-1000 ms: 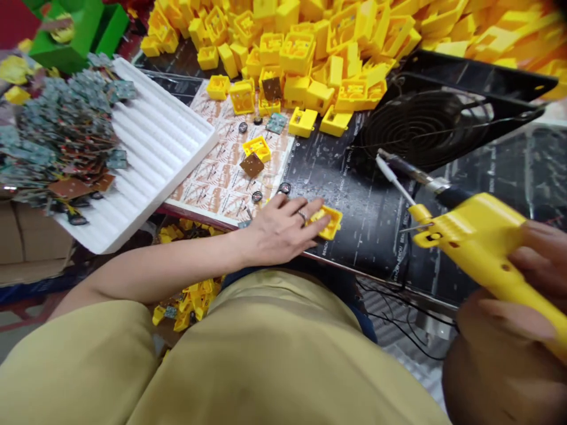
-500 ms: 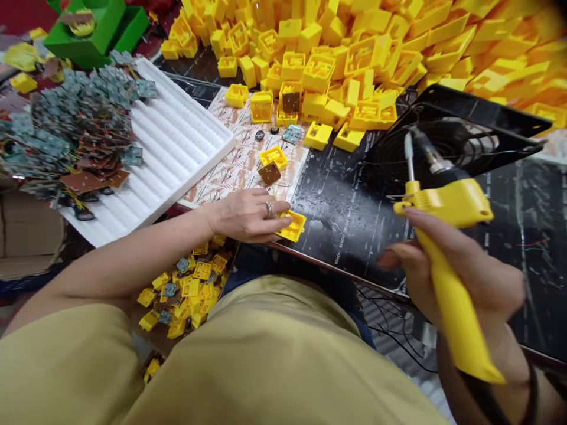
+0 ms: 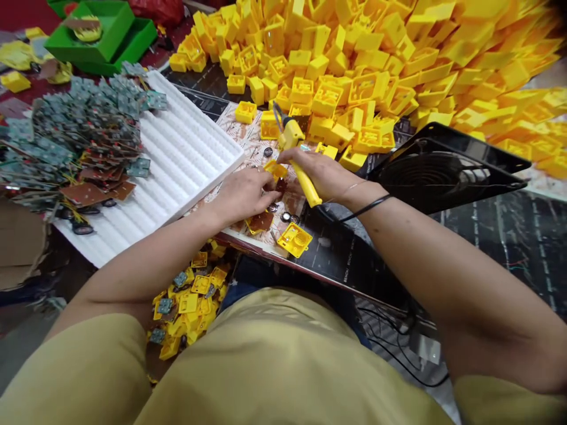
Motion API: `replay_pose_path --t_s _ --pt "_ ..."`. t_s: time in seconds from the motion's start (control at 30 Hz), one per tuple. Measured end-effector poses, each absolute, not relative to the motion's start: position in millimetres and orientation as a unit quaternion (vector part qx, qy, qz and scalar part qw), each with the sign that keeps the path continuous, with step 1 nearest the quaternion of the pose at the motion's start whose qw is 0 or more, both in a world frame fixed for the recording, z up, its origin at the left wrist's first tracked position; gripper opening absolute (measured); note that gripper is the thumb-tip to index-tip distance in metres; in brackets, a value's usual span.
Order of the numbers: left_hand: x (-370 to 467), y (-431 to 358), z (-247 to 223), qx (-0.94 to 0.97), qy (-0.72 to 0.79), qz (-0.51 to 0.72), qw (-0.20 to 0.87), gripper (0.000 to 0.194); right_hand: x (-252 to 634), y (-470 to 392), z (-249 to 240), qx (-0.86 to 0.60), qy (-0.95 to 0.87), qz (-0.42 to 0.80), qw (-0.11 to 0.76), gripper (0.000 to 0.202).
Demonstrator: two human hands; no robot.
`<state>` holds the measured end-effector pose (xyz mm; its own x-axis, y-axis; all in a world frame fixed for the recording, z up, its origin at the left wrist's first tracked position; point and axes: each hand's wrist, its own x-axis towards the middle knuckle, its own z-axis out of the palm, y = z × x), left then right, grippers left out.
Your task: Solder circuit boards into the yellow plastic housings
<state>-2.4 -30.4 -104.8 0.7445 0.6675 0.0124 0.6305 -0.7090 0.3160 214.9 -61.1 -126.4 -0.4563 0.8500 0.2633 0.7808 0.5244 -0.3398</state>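
Note:
My right hand (image 3: 321, 171) is wrapped round a yellow soldering tool (image 3: 299, 156), its metal tip pointing up and away. My left hand (image 3: 243, 192) reaches over the patterned sheet, its curled fingertips at a small yellow case (image 3: 275, 170) and a brown board; the exact grip is partly hidden. Below the left fingers, a brown circuit board (image 3: 260, 222) rests in another yellow case. An open yellow case (image 3: 295, 239) lies near the table's front edge, with small round black parts (image 3: 290, 218) just behind it.
Yellow cases (image 3: 354, 71) are heaped at the back. Circuit boards (image 3: 88, 136) lie piled on a white foam tray (image 3: 195, 147) at the left. A black fan (image 3: 443, 168) stands at the right. Green boxes (image 3: 100, 35) sit at back left. More cases (image 3: 190, 304) lie below the table.
The right hand has brought the tool from the right to the middle. The left hand has let go of the front case and moved to the parts behind it.

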Motion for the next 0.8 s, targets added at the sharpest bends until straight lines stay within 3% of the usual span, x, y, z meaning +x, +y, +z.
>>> replay_pose_path --t_s 0.23,0.4,0.53,0.67,0.8 --pt "-9.2 -15.7 -101.7 0.864 0.329 0.184 0.333 0.021 217.9 -53.3 -129.6 -0.493 -0.844 0.083 0.195 0.031" --pt "-8.5 -24.0 -94.1 0.796 0.314 0.128 0.501 0.028 206.3 -46.6 -126.4 -0.51 -0.834 0.084 0.194 0.048" --pt "-21.1 -30.9 -89.1 0.746 0.3 0.071 0.59 0.031 190.8 -41.1 -131.5 -0.538 -0.814 0.088 0.2 0.047" --pt "-26.0 -37.0 -85.3 0.758 0.282 0.024 0.588 0.025 192.5 -49.5 -124.4 -0.555 -0.798 0.09 0.219 0.037" --pt "-24.1 -47.3 -79.3 0.856 0.261 0.009 0.447 0.021 221.2 -94.9 -103.4 -0.543 -0.796 0.07 0.257 0.036"
